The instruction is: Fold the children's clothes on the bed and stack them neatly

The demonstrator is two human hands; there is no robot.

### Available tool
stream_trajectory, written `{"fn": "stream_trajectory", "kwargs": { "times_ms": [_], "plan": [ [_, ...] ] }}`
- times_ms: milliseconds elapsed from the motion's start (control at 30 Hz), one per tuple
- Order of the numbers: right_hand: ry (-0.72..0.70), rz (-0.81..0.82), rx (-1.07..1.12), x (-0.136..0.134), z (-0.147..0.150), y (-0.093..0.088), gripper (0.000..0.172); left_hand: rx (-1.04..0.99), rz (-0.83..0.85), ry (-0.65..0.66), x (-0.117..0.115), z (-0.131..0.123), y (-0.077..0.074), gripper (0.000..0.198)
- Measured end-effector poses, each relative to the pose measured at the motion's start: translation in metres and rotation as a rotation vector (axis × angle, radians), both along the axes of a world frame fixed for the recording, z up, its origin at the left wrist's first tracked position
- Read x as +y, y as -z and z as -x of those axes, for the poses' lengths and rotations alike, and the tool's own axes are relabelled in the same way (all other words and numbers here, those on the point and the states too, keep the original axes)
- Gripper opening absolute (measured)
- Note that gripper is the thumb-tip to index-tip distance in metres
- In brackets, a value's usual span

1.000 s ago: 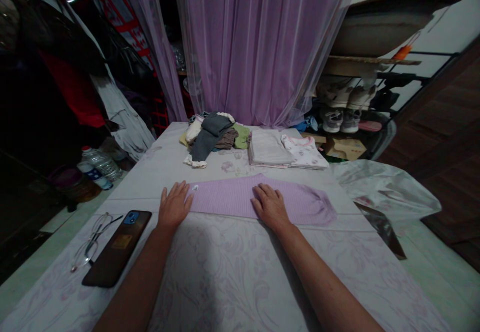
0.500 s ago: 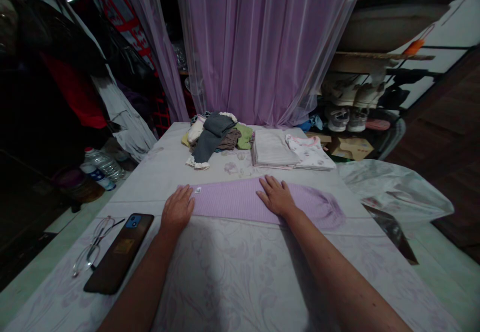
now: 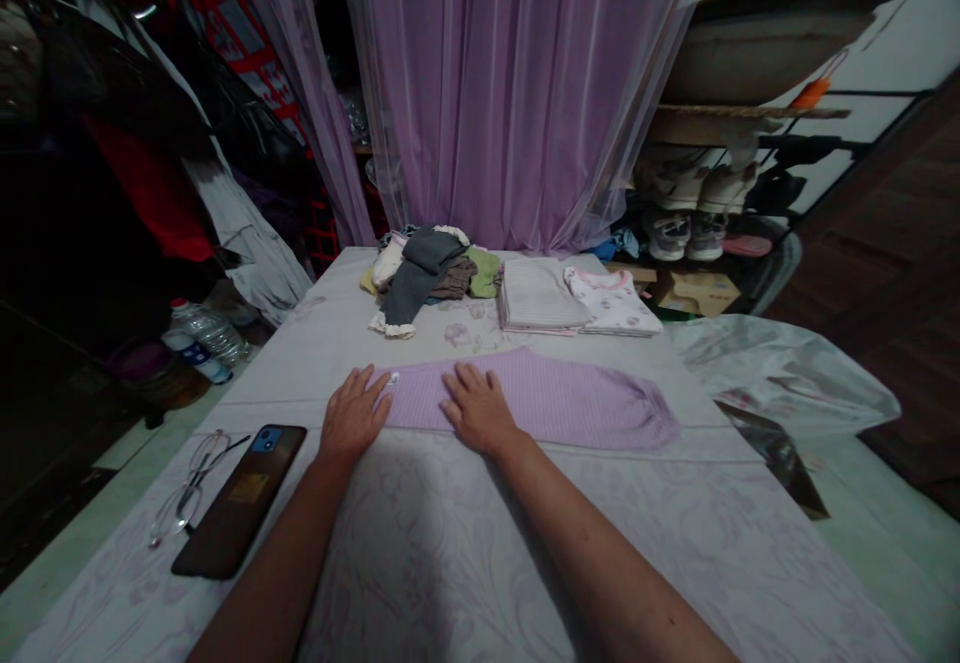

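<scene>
A pair of lilac ribbed pants [image 3: 574, 398], folded lengthwise, lies flat across the table, with a small white label near its left end and a gathered cuff at the right. My left hand [image 3: 352, 413] rests flat on the left end, fingers stretched out. Palm down, my right hand [image 3: 478, 408] lies on the fabric left of its middle, fingers spread. Behind the pants are a heap of crumpled clothes [image 3: 424, 278], a folded striped garment stack [image 3: 541, 295] and a folded white printed top [image 3: 611, 298].
A phone [image 3: 244, 503] and eyeglasses [image 3: 184, 488] lie at the left on the patterned tablecloth [image 3: 420, 563]. Plastic bottles [image 3: 210, 331] stand beyond the left edge. A clear plastic bag [image 3: 787, 373] is at the right, near shoes [image 3: 686, 235] on a rack. Purple curtains [image 3: 487, 93] hang behind.
My right hand has slid left along the lilac pants, closer to my left hand. The left hand stays on the left end. The view has shifted slightly.
</scene>
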State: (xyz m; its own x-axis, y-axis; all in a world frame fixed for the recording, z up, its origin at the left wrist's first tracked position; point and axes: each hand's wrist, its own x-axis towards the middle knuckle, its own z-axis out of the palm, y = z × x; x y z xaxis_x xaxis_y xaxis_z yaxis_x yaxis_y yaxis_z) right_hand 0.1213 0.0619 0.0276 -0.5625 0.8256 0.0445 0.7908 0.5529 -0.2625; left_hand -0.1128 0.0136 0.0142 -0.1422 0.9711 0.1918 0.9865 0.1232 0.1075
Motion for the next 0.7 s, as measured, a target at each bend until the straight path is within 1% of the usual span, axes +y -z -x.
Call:
{"fn": "stream_trajectory", "kwargs": {
  "times_ms": [67,133,200,333,433,500,567,633,700],
  "plan": [
    [-0.147,0.028,0.022,-0.007,0.019,0.001,0.056,0.005,0.001,0.007,-0.001,-0.001,-0.001,0.046],
    [-0.201,0.038,0.02,-0.005,0.024,0.002,0.056,0.018,0.008,0.009,-0.001,-0.001,-0.001,0.047],
    [-0.169,0.04,-0.004,0.005,0.017,0.002,0.057,0.026,0.031,0.002,-0.001,-0.001,-0.002,0.049],
    [-0.016,0.009,-0.078,0.029,-0.016,0.003,0.056,0.027,0.048,-0.011,-0.001,-0.001,-0.001,0.05],
    [0.08,-0.002,-0.104,0.036,-0.028,0.001,0.057,0.025,0.021,0.002,-0.001,-0.001,0.0,0.05],
    [0.124,0.018,-0.103,0.032,-0.022,0.0,0.058,0.014,0.011,0.007,-0.001,-0.001,0.001,0.052],
    [0.11,0.04,-0.083,0.023,-0.004,0.0,0.06,0.002,0.005,0.013,0.0,0.0,0.002,0.055],
    [0.019,0.043,-0.048,0.012,0.016,0.001,0.06,-0.009,0.0,0.013,0.0,0.0,0.002,0.057],
    [-0.055,0.037,-0.017,0.003,0.031,0.002,0.06,-0.014,-0.001,0.012,0.0,0.0,0.002,0.057]
  ]
}}
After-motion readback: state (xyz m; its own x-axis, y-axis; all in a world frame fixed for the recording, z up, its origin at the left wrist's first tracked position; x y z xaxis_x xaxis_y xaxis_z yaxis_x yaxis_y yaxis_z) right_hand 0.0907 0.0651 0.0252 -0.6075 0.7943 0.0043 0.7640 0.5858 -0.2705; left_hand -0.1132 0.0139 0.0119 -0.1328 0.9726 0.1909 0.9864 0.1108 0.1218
